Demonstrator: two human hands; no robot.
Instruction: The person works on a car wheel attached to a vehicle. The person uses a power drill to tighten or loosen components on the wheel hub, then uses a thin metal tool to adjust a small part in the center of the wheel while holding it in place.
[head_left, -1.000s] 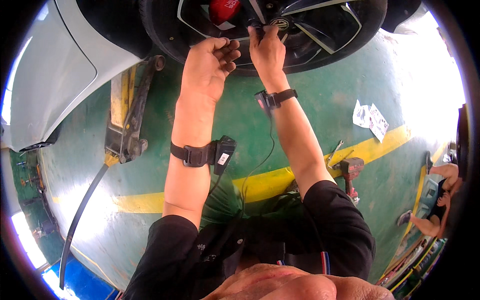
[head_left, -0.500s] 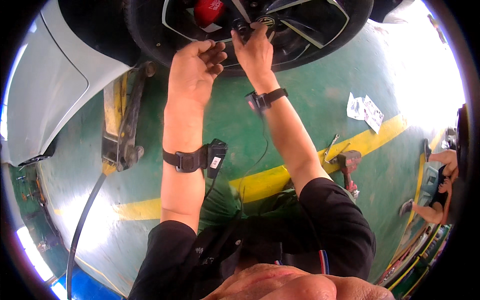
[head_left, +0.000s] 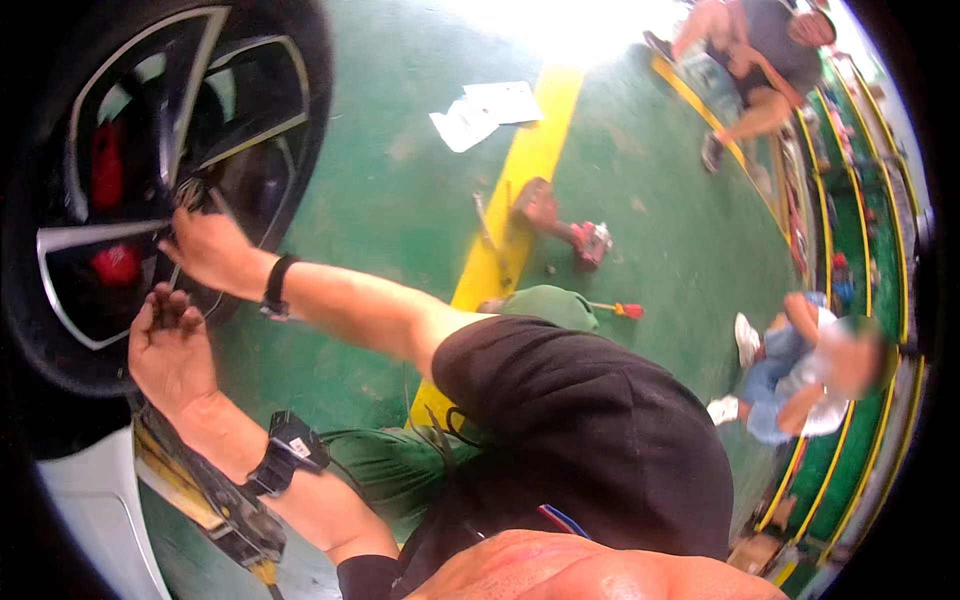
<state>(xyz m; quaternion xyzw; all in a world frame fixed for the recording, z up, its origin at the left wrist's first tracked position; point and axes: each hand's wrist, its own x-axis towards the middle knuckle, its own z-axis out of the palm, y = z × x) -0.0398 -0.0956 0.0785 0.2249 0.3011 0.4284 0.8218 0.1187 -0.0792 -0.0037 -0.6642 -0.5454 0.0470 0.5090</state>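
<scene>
A black alloy wheel [head_left: 255, 160] with silver-edged spokes and red brake parts behind it fills the upper left. My right hand [head_left: 205, 240] reaches to its hub, fingers closed round something I cannot make out. Just below it, beside the lower spokes, my left hand [head_left: 172, 355] is palm up with loosely curled, separated fingers, and nothing visible in it. Under the wheel, a dirty yellow jack [head_left: 200, 490] runs beside a white car panel [head_left: 85, 510].
A red cordless impact wrench [head_left: 590, 240], a spanner [head_left: 488, 220], a red-yellow screwdriver [head_left: 625, 310] and white papers [head_left: 465, 120] lie on the green floor. One person [head_left: 765, 75] sits at upper right, another [head_left: 785, 390] at lower right. Yellow-edged racking [head_left: 865, 260] lines the right.
My head has turned sharply: the wheel now appears at the left, and a second person has come into view. Both my hands remain at the wheel.
</scene>
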